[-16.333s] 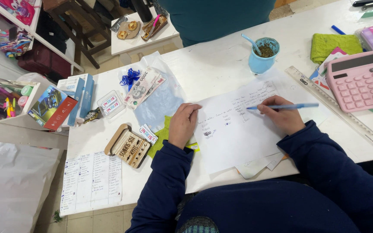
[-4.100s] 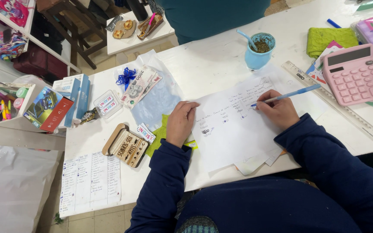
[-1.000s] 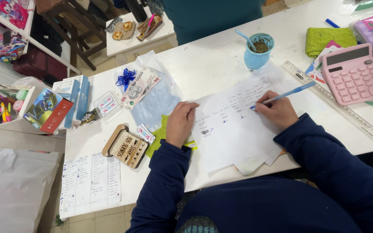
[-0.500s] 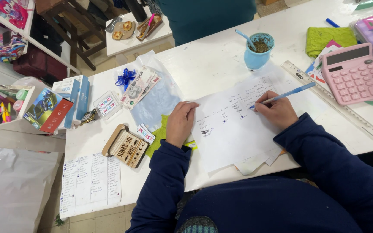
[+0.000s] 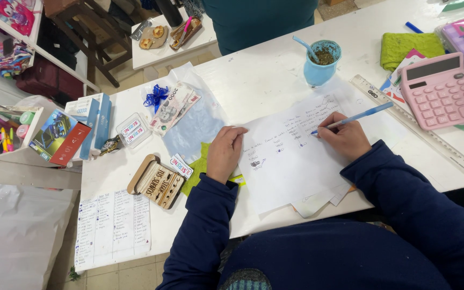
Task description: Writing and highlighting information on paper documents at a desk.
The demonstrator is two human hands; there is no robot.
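Observation:
A white sheet of paper (image 5: 296, 166) with handwritten lines lies on the white table (image 5: 264, 80), on top of a few other sheets. My right hand (image 5: 345, 137) grips a light blue pen (image 5: 358, 116) with its tip on the sheet's upper part. My left hand (image 5: 225, 152) lies flat on the sheet's left edge, fingers together, pinning it down. Both arms wear dark blue sleeves.
A pink calculator (image 5: 444, 91) and a clear ruler (image 5: 417, 126) lie to the right. A blue cup with a straw (image 5: 321, 62) stands behind the sheet. A wooden sign (image 5: 156, 181), a printed list (image 5: 113, 228), small boxes (image 5: 89, 129) and a person in teal (image 5: 259, 19) are around.
The pen and my right hand have shifted slightly along the upper lines of the sheet. My left hand has stayed in place.

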